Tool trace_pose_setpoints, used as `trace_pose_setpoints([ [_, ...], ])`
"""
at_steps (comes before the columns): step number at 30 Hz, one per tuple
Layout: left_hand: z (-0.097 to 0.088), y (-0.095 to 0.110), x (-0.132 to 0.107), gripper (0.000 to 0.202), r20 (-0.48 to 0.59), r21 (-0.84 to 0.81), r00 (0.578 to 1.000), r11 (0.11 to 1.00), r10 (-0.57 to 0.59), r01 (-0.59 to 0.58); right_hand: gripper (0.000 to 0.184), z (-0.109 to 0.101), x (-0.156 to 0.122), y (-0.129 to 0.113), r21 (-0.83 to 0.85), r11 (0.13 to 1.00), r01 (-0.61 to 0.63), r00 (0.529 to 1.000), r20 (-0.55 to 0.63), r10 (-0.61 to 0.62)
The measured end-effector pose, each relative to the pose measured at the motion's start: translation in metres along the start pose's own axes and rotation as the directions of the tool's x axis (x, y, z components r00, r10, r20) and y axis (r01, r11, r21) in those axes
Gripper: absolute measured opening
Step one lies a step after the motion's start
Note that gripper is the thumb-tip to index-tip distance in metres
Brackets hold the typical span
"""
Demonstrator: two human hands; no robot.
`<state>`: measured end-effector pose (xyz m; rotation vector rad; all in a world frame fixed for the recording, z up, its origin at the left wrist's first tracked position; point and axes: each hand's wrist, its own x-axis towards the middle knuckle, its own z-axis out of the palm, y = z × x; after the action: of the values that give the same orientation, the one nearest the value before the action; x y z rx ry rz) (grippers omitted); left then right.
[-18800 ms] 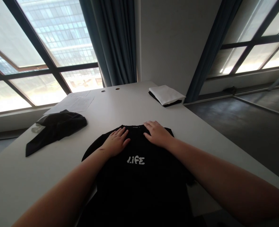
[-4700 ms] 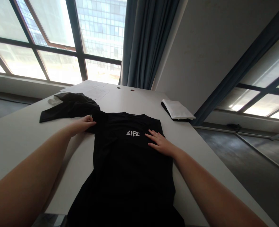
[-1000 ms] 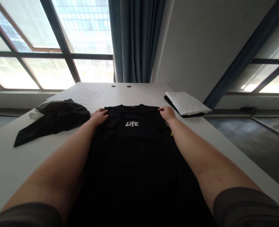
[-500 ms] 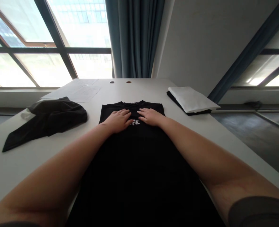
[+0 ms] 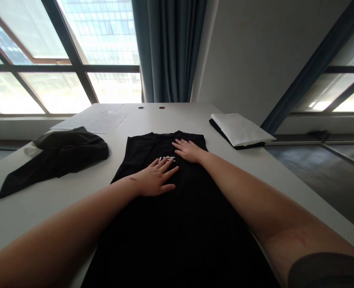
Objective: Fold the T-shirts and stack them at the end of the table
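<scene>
A black sleeveless-looking shirt (image 5: 177, 224) lies spread on the white table, its neckline towards the far end. White lettering (image 5: 166, 159) shows on its chest, partly covered by fingers. Flat on the middle of the shirt rests my left hand (image 5: 155, 178), fingers spread, its fingertips at the lettering. My right hand (image 5: 189, 151) lies higher up, palm down near the shirt's right shoulder side, with its fingers stretched out. Neither hand grips the cloth.
To the left a crumpled dark garment (image 5: 65, 154) lies on the white table (image 5: 153, 122). Behind it are sheets of paper (image 5: 105, 121). A folded white cloth (image 5: 240, 129) sits over a black one at the right. A blue curtain (image 5: 171, 52) hangs beyond the far edge.
My left hand has slid down the shirt towards me, and its fingers have spread wider. My right hand stays near the same place on the upper chest. The view has tilted slightly.
</scene>
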<state>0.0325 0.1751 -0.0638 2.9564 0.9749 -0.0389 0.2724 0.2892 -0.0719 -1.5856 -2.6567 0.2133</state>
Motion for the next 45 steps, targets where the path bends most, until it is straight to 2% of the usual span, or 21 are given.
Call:
trace_pose_setpoints([
  [3,-0.014,0.012,-0.01,0.08,0.056,-0.134,0.995,0.988,0.079,-0.071,0.062,0.001,0.0,0.001,0.009,1.0,0.002,1.0,0.001,-0.002],
  [6,-0.036,0.011,-0.011,0.065,0.174,-0.309,0.974,0.947,0.145,-0.086,0.062,0.0,0.0,0.001,0.01,1.0,0.001,1.0,0.005,-0.001],
  [8,-0.046,0.0,-0.001,0.058,0.192,-0.321,0.979,0.947,0.073,-0.008,0.063,-0.001,0.0,0.001,0.012,1.0,0.001,1.0,0.011,-0.002],
  [10,-0.049,-0.019,0.019,0.062,0.08,-0.182,0.984,0.968,-0.161,0.174,0.063,-0.002,0.0,0.001,0.013,1.0,0.003,1.0,0.018,-0.003],
  [11,-0.046,-0.031,0.03,0.066,-0.012,-0.077,0.952,0.95,-0.305,0.303,0.063,-0.003,0.0,0.0,0.013,1.0,0.004,1.0,0.018,-0.004],
  [12,-0.042,-0.045,0.042,0.069,-0.085,0.016,0.902,0.904,-0.424,0.426,0.062,-0.004,-0.001,-0.001,0.012,1.0,0.004,1.0,0.016,-0.005],
  [13,-0.037,-0.059,0.054,0.072,-0.104,0.064,0.853,0.852,-0.511,0.519,0.062,-0.005,-0.001,-0.001,0.011,1.0,0.004,1.0,0.013,-0.004],
  [15,-0.026,-0.089,0.072,0.075,0.043,0.047,0.78,0.781,-0.624,0.623,0.062,-0.006,-0.003,-0.003,0.007,1.0,-0.001,1.0,0.011,0.001],
  [16,-0.021,-0.102,0.079,0.077,0.07,0.022,0.737,0.74,-0.672,0.672,0.062,-0.006,-0.003,-0.003,0.008,1.0,-0.004,1.0,0.013,0.004],
  [18,-0.013,-0.125,0.087,0.081,0.062,-0.035,0.693,0.693,-0.718,0.72,0.062,-0.006,-0.003,-0.004,0.014,1.0,-0.005,1.0,0.016,0.005],
  [22,-0.004,-0.146,0.088,0.081,0.001,-0.119,0.68,0.675,-0.733,0.728,0.063,-0.004,-0.001,-0.001,0.034,0.999,0.002,1.0,0.016,-0.003],
  [26,-0.004,-0.151,0.082,0.078,-0.019,-0.129,0.722,0.718,-0.691,0.684,0.065,-0.003,0.001,0.01,0.063,0.998,-0.013,1.0,-0.011,0.013],
  [28,-0.007,-0.148,0.08,0.073,-0.046,-0.118,0.74,0.739,-0.671,0.663,0.067,-0.003,0.002,0.019,0.076,0.995,-0.064,0.997,-0.034,0.067],
  [30,-0.01,-0.136,0.078,0.069,-0.091,-0.088,0.746,0.751,-0.66,0.654,0.068,-0.003,0.002,0.028,0.074,0.988,-0.138,0.989,-0.04,0.142],
  [32,-0.012,-0.112,0.075,0.065,-0.166,-0.024,0.762,0.775,-0.626,0.632,0.069,-0.002,0.004,0.036,0.061,0.979,-0.193,0.98,-0.041,0.195],
  [35,-0.008,-0.06,0.066,0.069,-0.252,0.068,0.82,0.836,-0.513,0.544,0.07,0.001,0.007,0.042,0.046,0.976,-0.211,0.976,-0.049,0.213],
  [37,-0.003,-0.027,0.057,0.071,-0.166,0.054,0.896,0.903,-0.412,0.426,0.07,0.003,0.008,0.042,0.038,0.977,-0.21,0.976,-0.054,0.212],
  [39,0.0,-0.005,0.045,0.072,-0.078,0.023,0.931,0.933,-0.356,0.359,0.071,0.003,0.008,0.04,0.028,0.977,-0.213,0.975,-0.052,0.214],
  [42,-0.001,0.009,0.025,0.072,-0.033,0.002,0.96,0.96,-0.278,0.279,0.071,0.001,0.006,0.036,0.014,0.975,-0.222,0.974,-0.046,0.222],
  [45,-0.006,0.017,0.0,0.069,-0.02,-0.01,0.984,0.984,-0.177,0.176,0.069,-0.001,0.001,0.03,-0.017,0.979,-0.204,0.975,-0.087,0.202],
])
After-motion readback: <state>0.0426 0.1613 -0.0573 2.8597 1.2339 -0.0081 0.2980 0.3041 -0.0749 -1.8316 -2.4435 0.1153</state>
